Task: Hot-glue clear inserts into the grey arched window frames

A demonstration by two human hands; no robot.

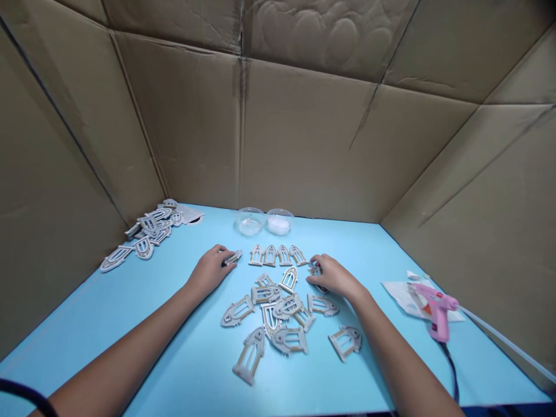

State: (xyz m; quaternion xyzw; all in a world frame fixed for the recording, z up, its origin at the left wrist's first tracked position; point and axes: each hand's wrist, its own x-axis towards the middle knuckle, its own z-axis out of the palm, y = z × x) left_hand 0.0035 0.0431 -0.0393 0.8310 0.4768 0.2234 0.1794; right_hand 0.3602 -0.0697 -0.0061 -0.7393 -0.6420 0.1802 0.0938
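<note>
My left hand [212, 265] is closed on a small arched window-frame piece [233, 258], left of a row of similar pieces. On the row's other side, my right hand [332, 275] has its fingers around another arched piece [315, 271], partly hidden under them. Between the hands, several arched pieces stand side by side in a row [270, 255], points facing away from me. Nearer to me lies a loose, overlapping pile of grey arched pieces [286, 307] with gold-coloured trim, turned various ways.
Another heap of arched pieces [158, 225] lies at the back left. Two clear round dishes [251, 222] stand at the back, the right one [279, 222] holding something white. A pink glue gun [439, 310] rests on the right beside white paper [397, 292]. Cardboard walls [304, 139] enclose the blue table [182, 359].
</note>
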